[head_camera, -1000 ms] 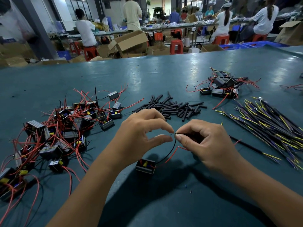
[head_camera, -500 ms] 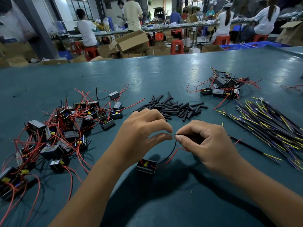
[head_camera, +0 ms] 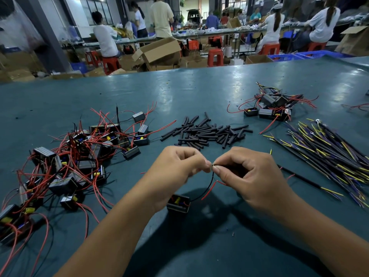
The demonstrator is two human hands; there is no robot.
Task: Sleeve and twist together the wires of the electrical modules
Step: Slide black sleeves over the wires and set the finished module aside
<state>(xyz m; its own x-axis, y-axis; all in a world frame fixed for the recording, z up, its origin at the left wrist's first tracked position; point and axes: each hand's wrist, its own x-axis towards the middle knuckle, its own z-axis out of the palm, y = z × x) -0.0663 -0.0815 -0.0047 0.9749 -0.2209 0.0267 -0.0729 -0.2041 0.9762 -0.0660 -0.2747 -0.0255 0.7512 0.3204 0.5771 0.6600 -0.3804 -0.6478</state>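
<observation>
left hand [head_camera: 175, 172]: fingers curled, pinching the black wire [head_camera: 207, 186] tip
right hand [head_camera: 247, 176]: pinching it too, at 3 o'clock
change: hands closer together now, fingertips touching

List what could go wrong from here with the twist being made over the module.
1. Both hands, left and right, pinch only the wire tips, so a slip could undo the twist.
2. The module sits at the end of its black wire; a pull may drag it or strain the lead.
3. The loose red wire lies right beside the joint and might get twisted in.
</observation>
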